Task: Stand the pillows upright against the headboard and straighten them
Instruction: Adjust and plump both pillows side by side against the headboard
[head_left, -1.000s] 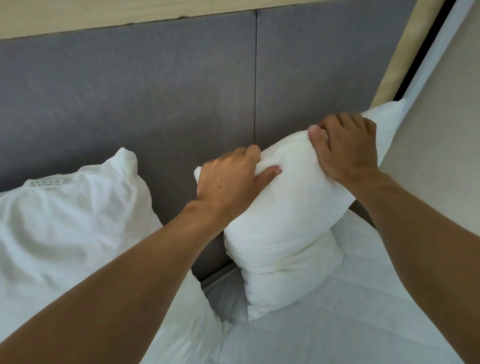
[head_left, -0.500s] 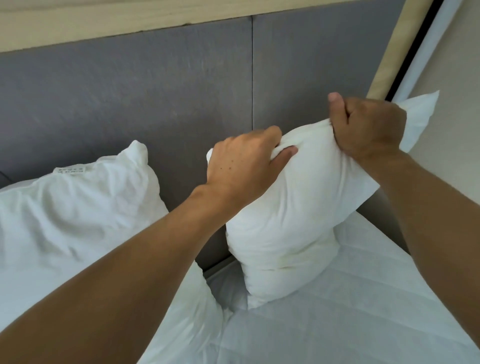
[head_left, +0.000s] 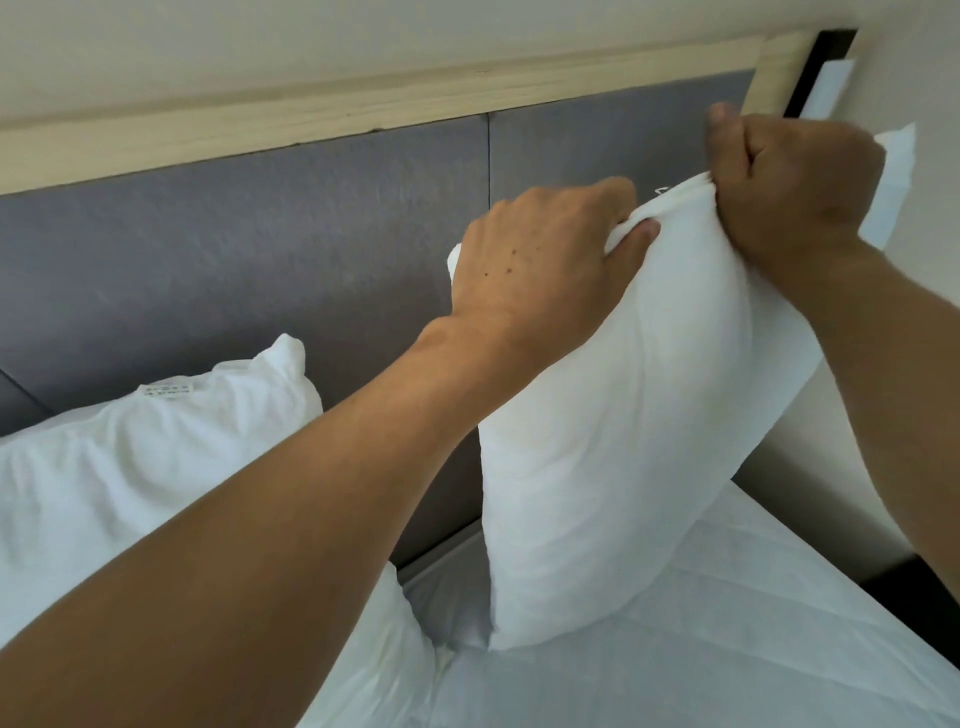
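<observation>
**Right pillow held by its top edge, lower end on the bed**

Nearest the camera, the two bare forearms were seen reaching forward and upward across the bed, whose white quilted cover filled the lower right of the view. To the left, a second pillow was found slumped low against the headboard, creased, its sewn label turned upward; it was not being touched.

Further in, the right pillow was stood on end, its lower edge resting on the bed close to the foot of the headboard. Its long axis was seen to run upward and to lean to the right, toward the side wall, so it was not yet square.

At its top edge both hands were closed. The left hand was clenched on a fold of fabric near the upper left corner, thumb pressed under the bunched cloth. The right hand was fisted on the same edge further right, with the upper right corner left standing free beyond it. The two grips lay close together, the right one higher.

The pillow hung directly beneath the hands, so it was judged that the coming move would depend on the top edge being levelled and brought back to the headboard panel behind it.
</observation>
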